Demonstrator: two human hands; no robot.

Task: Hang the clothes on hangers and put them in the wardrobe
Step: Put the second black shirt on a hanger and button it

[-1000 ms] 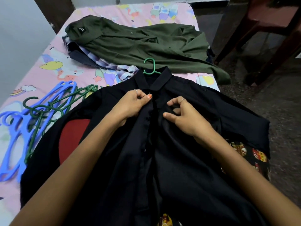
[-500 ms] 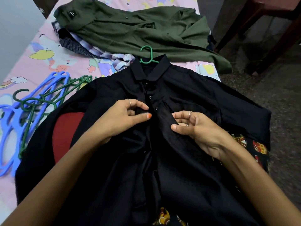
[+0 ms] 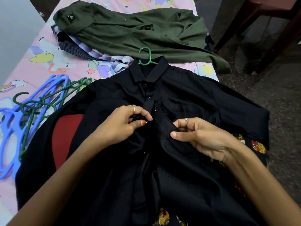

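Left hand (image 3: pixel 123 123) and right hand (image 3: pixel 200 137) each pinch the front edges of a black shirt (image 3: pixel 187 98) on a green hanger (image 3: pixel 145 56)

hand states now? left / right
Left hand: closed, pinching the button edge of the black shirt.
Right hand: closed, pinching the shirt's other front edge.

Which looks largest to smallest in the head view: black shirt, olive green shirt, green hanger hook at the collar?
1. black shirt, though it lies nearest the camera, which inflates it.
2. olive green shirt, farther away on the bed, so true size against the black one is unsure.
3. green hanger hook, clearly smallest.
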